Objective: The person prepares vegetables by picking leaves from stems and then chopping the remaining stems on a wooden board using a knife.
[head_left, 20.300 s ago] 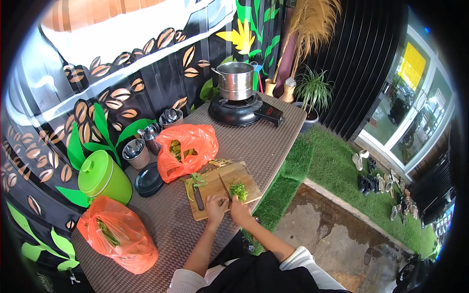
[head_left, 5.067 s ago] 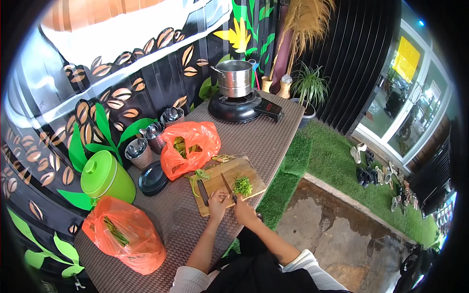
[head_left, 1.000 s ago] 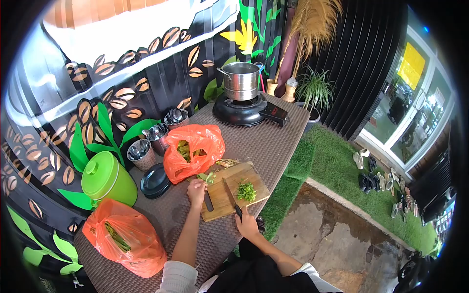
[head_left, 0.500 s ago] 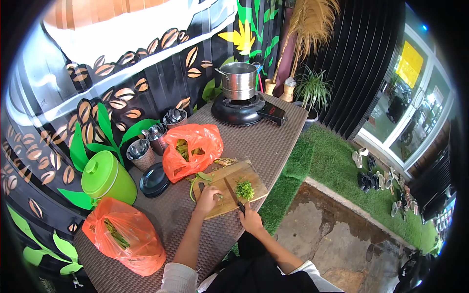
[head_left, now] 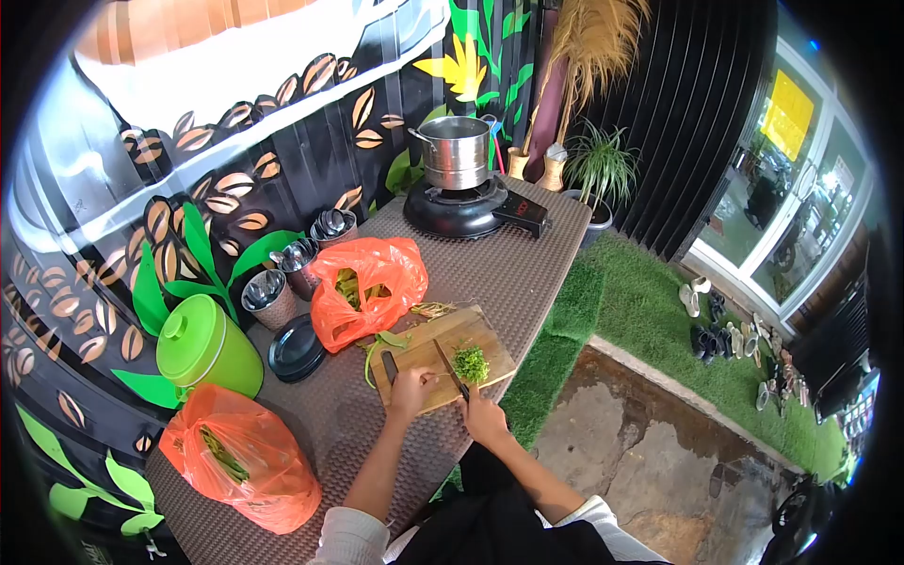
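On the wooden cutting board [head_left: 450, 331] lies a small heap of finely chopped greens [head_left: 470, 364]. My right hand [head_left: 484, 418] grips the black handle of a kitchen knife [head_left: 446, 361], whose blade is low over the board, just left of the heap. To the left of the blade, my left hand [head_left: 410, 390] rests at the board's near edge with its fingers pinched together. Whatever is between those fingers is too small to make out. Long green pods or leaves [head_left: 389, 340] lie at the board's far left edge, beside an open orange plastic bag [head_left: 400, 266] of greens.
Another orange bag [head_left: 268, 476] of greens stands near left, by a green lidded container [head_left: 223, 348]. Dark plates [head_left: 298, 348] and metal cups of cutlery [head_left: 269, 299] line the wall. A steel pot [head_left: 456, 155] sits on a portable gas stove [head_left: 452, 213] at the far end.
My left hand has moved slightly right, closer to the knife, and its fingers have drawn together. The right hand and knife have hardly moved; the view has shifted a little.
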{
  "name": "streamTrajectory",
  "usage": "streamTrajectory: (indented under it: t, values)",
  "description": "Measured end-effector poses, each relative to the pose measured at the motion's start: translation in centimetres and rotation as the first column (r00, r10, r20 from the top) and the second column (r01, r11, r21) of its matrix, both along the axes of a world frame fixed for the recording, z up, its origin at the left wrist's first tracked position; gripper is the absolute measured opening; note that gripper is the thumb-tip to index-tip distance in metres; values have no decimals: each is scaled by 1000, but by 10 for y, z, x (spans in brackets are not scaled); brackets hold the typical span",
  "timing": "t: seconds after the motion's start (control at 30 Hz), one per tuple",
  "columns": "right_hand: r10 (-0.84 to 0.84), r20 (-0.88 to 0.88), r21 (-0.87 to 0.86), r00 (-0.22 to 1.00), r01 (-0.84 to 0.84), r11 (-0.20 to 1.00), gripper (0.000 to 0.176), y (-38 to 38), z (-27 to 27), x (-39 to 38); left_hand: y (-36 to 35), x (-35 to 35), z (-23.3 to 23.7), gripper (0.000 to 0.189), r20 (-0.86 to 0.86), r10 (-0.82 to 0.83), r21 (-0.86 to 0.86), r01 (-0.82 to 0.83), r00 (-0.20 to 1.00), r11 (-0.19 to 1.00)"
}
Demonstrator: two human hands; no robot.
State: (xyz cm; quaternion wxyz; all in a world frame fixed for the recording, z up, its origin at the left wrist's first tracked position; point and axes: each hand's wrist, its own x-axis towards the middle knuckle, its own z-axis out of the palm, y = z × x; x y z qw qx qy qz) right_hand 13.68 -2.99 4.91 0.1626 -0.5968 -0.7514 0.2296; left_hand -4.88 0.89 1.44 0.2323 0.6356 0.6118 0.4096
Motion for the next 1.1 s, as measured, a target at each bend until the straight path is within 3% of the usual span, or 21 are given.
streamTrajectory:
  t: [0.23, 0.43, 0.6, 0.7, 0.77, 0.9, 1.1]
  values:
    - [123, 113, -26, 986, -121, 992, 33, 5, 22, 8, -16, 24, 4, 12, -34, 175, 80, -172, 984, 982]
    - [25, 206, 13, 978, -29, 1000, 27, -15, -6, -10, -17, 25, -10, 12, -68, 238, 150, -226, 969, 963]
    - [48, 177, 46, 983, -57, 997, 24, 11, -10, -13, -22, 30, -9, 13, -116, 266, 210, -238, 957, 948]
    - [93, 107, -9, 990, -93, 996, 24, 22, 2, -11, -23, 32, -3, 12, -144, 282, 212, -249, 948, 945]
    - [66, 97, -134, 993, -53, 990, 23, 11, 25, -11, -24, 32, -2, 13, -135, 275, 184, -248, 952, 951]
    - [42, 155, -133, 987, -21, 991, 25, 2, 1, -18, -20, 30, -14, 13, -113, 276, 188, -252, 955, 949]
    - [73, 58, -74, 996, -69, 995, 28, 18, 4, -18, -23, 32, -6, 12, -139, 276, 243, -238, 951, 940]
